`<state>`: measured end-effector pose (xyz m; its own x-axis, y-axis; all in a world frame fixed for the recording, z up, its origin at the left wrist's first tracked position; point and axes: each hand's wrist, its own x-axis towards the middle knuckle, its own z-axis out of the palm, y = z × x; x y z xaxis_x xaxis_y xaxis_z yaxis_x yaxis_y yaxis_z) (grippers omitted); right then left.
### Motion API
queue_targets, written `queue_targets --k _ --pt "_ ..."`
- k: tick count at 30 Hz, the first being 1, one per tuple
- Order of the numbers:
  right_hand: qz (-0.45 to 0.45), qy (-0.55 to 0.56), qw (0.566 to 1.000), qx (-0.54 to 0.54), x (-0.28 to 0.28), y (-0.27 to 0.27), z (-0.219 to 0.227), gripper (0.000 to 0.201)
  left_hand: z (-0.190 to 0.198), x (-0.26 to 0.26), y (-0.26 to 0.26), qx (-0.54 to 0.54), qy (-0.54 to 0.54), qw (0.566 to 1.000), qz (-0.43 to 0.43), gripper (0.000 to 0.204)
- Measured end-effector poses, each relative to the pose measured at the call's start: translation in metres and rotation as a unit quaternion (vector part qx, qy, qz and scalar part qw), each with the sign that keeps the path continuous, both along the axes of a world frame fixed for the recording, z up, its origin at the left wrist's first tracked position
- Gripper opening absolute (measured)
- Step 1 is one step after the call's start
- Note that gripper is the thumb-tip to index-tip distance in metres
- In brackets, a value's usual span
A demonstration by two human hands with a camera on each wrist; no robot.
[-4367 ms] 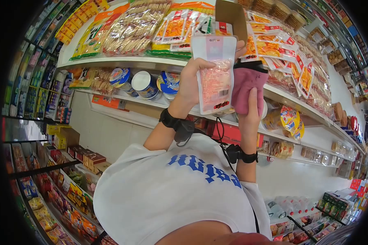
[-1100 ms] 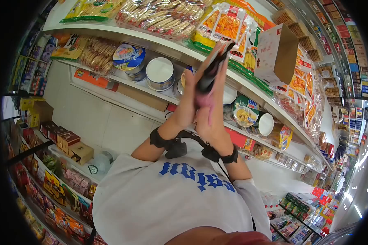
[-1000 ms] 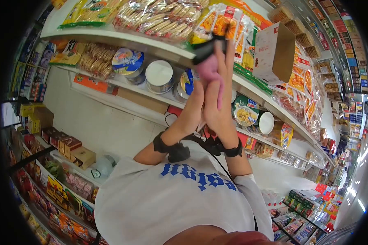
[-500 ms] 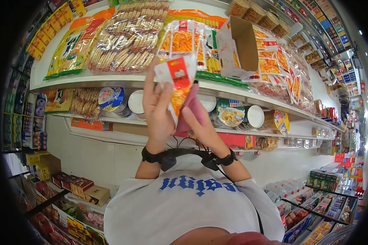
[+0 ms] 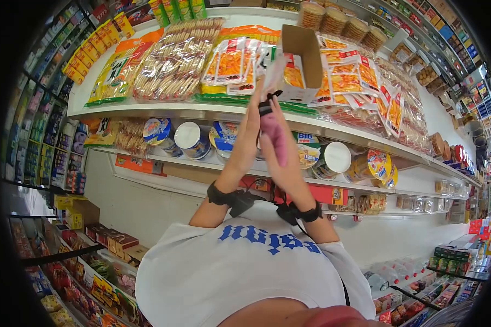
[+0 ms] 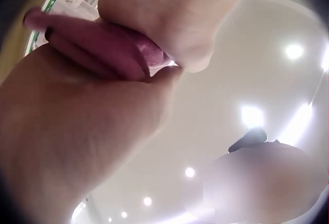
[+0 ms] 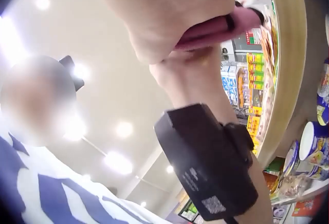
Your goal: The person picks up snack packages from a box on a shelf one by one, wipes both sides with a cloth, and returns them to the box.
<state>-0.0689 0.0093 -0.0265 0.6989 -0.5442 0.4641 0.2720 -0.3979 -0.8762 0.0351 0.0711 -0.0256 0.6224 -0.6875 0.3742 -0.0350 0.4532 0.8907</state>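
Palm to palm, the left hand (image 5: 247, 139) and right hand (image 5: 285, 161) are raised before the shelves in the head view, fingers mostly straight. A pink pouch (image 5: 274, 133) with a black edge is pressed between them, its folded side facing the head camera. Above the fingertips juts a pale packet (image 5: 274, 72), seen nearly edge-on; its lower part is hidden by the hands. Both wrist views show the pouch (image 6: 92, 47) (image 7: 221, 31) squeezed between the palms, the heels of the hands close together.
An open cardboard box (image 5: 305, 60) stands on the upper shelf (image 5: 202, 109) among orange snack packets (image 5: 346, 76) and bagged sticks (image 5: 174, 62). Noodle tubs (image 5: 191, 139) line the shelf below. Stocked racks stand at lower left and lower right.
Half a second ago the left hand held the packet with its printed front showing, beside the pouch in the right. Now the palms have come together, and the packet is turned edge-on.
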Motion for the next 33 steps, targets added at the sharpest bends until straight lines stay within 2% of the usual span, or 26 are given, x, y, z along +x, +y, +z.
queue_targets --k 1,3,6,7,9,12,14,15,18,19,20,21,22,24,25,28,32,33 --pt "-0.019 -0.030 0.999 -0.025 -0.003 0.006 0.001 0.060 0.003 -0.015 -0.004 0.017 0.034 0.999 -0.032 0.076" --pt "-0.041 -0.065 0.995 -0.063 -0.010 -0.002 0.002 0.062 0.002 -0.031 -0.007 0.015 0.133 0.979 -0.152 0.075" --pt "-0.138 -0.030 0.971 -0.195 -0.026 -0.038 0.019 0.061 -0.012 -0.044 -0.018 0.069 0.108 0.975 -0.181 0.068" --pt "-0.189 -0.013 0.946 -0.264 -0.032 -0.052 0.027 0.058 -0.010 -0.056 -0.023 0.067 0.080 0.984 -0.141 0.065" --pt "-0.173 -0.002 0.949 -0.264 -0.041 -0.077 0.035 0.056 -0.005 -0.077 -0.037 0.041 0.044 0.996 -0.069 0.056" --pt "-0.159 -0.016 0.961 -0.226 -0.050 -0.096 0.024 0.054 0.001 -0.087 -0.044 0.038 0.101 0.994 -0.013 0.050" --pt "-0.150 -0.030 0.968 -0.201 -0.055 -0.086 0.022 0.054 0.016 -0.084 -0.054 -0.027 0.189 0.981 -0.023 0.048" --pt "-0.135 -0.013 0.963 -0.233 -0.059 -0.076 0.018 0.054 0.022 -0.080 -0.058 -0.063 0.232 0.970 -0.025 0.047" --pt "-0.044 0.028 0.954 -0.295 -0.076 -0.061 0.005 0.053 0.023 -0.058 -0.056 -0.072 0.346 0.933 -0.066 0.046" --pt "-0.010 0.017 0.962 -0.273 -0.081 -0.064 0.002 0.052 0.020 -0.053 -0.057 -0.056 0.307 0.950 -0.029 0.042" --pt "0.021 0.006 0.968 -0.251 -0.086 -0.069 -0.001 0.050 0.020 -0.054 -0.056 -0.069 0.290 0.953 -0.059 0.042" --pt "0.050 -0.004 0.973 -0.226 -0.091 -0.073 -0.006 0.049 0.011 -0.045 -0.061 -0.075 0.286 0.955 -0.005 0.041" --pt "0.045 -0.009 0.992 -0.120 -0.095 -0.079 -0.016 0.047 0.007 -0.039 -0.068 -0.081 0.282 0.955 0.045 0.040" --pt "0.031 -0.018 0.996 0.086 -0.104 -0.095 -0.038 0.043 0.013 -0.046 -0.063 -0.120 0.273 0.954 -0.026 0.038" --pt "0.074 0.010 0.958 0.277 -0.110 -0.101 -0.040 0.039 0.025 -0.060 -0.069 -0.114 0.225 0.966 0.054 0.035" --pt "0.088 -0.104 0.918 0.373 -0.110 -0.095 -0.037 0.038 0.033 -0.094 -0.081 -0.075 0.187 0.977 0.068 0.034" --pt "0.010 -0.105 0.957 0.272 -0.113 -0.111 -0.019 0.027 0.023 -0.101 -0.089 -0.007 0.080 0.990 0.119 0.035" --pt "-0.069 -0.111 0.954 0.269 -0.115 -0.122 -0.020 0.020 0.028 -0.104 -0.090 0.004 0.037 0.988 0.147 0.035"
